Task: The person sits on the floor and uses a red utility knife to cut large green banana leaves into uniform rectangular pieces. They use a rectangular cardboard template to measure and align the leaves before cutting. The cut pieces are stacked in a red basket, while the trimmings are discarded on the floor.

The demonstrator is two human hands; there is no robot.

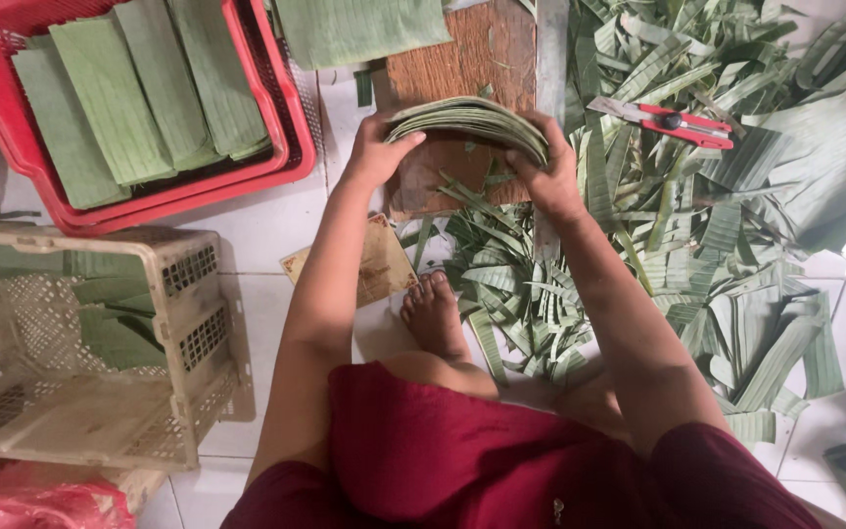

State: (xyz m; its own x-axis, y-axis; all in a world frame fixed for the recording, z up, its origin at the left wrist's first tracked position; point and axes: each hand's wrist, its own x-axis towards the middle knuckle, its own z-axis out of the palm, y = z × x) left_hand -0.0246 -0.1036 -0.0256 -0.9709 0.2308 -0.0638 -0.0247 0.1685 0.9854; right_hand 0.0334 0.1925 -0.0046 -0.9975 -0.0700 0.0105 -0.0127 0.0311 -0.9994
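Head view: a person sits on a white tiled floor (276,245), looking down at both hands over a wooden board (462,59).
Leaf stack: a thick pile of cut green leaf pieces (467,120), edges fanned, held above the wooden board between the two hands.
Left hand: the left hand (376,152) presses against the stack's left end, thumb on the upper edge; its fingers are curled around the pile, gripping it.
Right hand: the right hand (548,171) clasps the stack's right end, fingers (531,127) bent over the top of the leaves and closed on them.
Stack and fingers: the pile lies between the two palms, its ends covered by the fingers, its middle bare.
Red basket: a red plastic basket (291,127) at upper left holds rows of folded leaf pieces (129,88), well apart from the hands.
Beige crate: a beige slotted crate (198,333) at left, with a few leaf pieces inside.
Cutter: a red-handled utility knife (673,122) lies on the leaf scraps to the right of the right hand, near but not touching it.
Scraps: strips and trimmings of leaf (717,245) cover the floor at right and around the bare foot (433,313).
Card: a brown flat piece (379,264) lies on the floor just beside the foot.
Clothing: dark red cloth (462,460) covers the lap.
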